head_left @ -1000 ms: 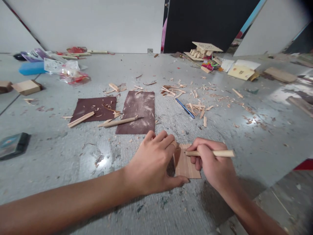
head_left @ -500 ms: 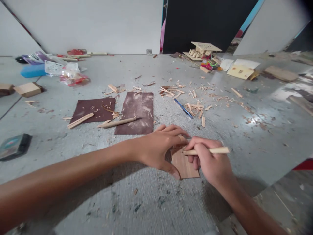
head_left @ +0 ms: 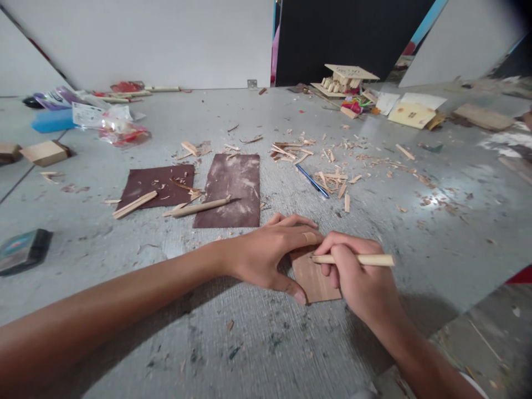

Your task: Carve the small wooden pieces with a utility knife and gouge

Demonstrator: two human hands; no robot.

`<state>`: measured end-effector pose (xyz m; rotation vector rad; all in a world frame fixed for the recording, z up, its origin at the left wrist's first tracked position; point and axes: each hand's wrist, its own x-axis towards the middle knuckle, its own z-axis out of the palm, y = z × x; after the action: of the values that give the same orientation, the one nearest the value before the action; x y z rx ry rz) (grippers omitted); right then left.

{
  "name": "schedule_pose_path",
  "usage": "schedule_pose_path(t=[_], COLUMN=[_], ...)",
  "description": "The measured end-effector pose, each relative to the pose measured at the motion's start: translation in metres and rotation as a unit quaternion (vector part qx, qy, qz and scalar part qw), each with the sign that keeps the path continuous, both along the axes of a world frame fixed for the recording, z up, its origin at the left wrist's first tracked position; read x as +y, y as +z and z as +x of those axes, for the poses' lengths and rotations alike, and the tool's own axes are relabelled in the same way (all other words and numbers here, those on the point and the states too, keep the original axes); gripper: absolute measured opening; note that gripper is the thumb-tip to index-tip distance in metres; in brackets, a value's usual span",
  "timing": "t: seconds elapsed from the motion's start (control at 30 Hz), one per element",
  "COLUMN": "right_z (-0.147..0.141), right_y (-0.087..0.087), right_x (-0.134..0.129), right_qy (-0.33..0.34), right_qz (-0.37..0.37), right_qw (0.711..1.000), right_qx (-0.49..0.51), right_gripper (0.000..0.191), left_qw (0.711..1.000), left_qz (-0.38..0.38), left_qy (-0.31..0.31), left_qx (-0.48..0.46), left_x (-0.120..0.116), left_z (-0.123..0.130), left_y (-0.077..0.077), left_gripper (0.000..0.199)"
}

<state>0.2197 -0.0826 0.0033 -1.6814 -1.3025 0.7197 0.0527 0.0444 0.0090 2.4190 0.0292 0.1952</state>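
Observation:
A thin, pale brown wooden board (head_left: 318,282) lies on the grey floor in front of me. My left hand (head_left: 278,252) steadies it, thumb on its near left edge and fingers curved over its far side. In a pen-like grip, my right hand (head_left: 357,271) holds a wooden-handled carving tool (head_left: 376,260). Its small dark tip meets the board's surface close to my left fingers. Part of the board's far side is hidden under both hands. Just beyond, a similar wooden-handled tool (head_left: 197,208) rests across a brown sandpaper sheet (head_left: 233,180).
A second sandpaper sheet (head_left: 141,180) carries wood strips and shavings. Past my hands lie a blue pen (head_left: 312,181) and scattered wood chips (head_left: 332,177). Wooden blocks (head_left: 45,153) and a dark box (head_left: 25,252) are at left. A small wooden model (head_left: 347,80) stands near the back panels.
My right hand and the tool have shifted very slightly to the right, with the tip still at the board. My left hand stays on the board. The view has moved a little.

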Motion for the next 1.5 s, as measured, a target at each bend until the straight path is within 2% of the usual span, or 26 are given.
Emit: schedule_pose_path(t=[0.27,0.4,0.53,0.63,0.73,0.93,1.1,1.3,1.5], right_z=[0.0,0.008,0.02,0.025,0.026,0.025,0.024,0.025,0.025], right_y=[-0.002,0.001,0.009,0.015,0.017,0.011,0.014,0.022,0.027], right_x=[0.001,0.003,0.013,0.023,0.03,0.031,0.031,0.032,0.037], right_qy=[0.004,0.046,0.101,0.137,0.164,0.159,0.177,0.223,0.266], right_qz=[0.002,-0.005,-0.047,-0.081,-0.107,-0.105,-0.087,-0.047,-0.031], right_qw=[1.0,0.999,0.99,0.979,0.975,0.977,0.979,0.971,0.959], right_qx=[0.002,-0.004,0.087,0.129,0.108,0.095,0.053,-0.07,-0.091], right_gripper=[0.028,0.026,0.025,0.025,0.022,0.025,0.025,0.021,0.028], left_qw=[1.0,1.0,0.999,0.999,0.999,0.998,0.998,0.998,0.998], left_qz=[0.013,0.019,0.023,0.032,0.043,0.051,0.051,0.052,0.052], left_qy=[0.003,0.007,0.025,0.028,0.024,0.026,0.032,0.035,0.034], left_qx=[-0.007,-0.004,-0.006,-0.005,-0.012,-0.014,-0.019,-0.02,-0.012], left_x=[0.0,0.0,0.0,0.0,0.001,0.002,0.002,0.002,0.002], left_z=[-0.002,-0.002,-0.002,-0.002,-0.002,-0.002,-0.002,-0.001,-0.002], left_y=[-0.001,-0.002,-0.004,-0.005,-0.006,-0.007,-0.007,-0.009,-0.009], left_gripper=[0.067,0.068,0.086,0.084,0.083,0.081,0.081,0.077,0.074])
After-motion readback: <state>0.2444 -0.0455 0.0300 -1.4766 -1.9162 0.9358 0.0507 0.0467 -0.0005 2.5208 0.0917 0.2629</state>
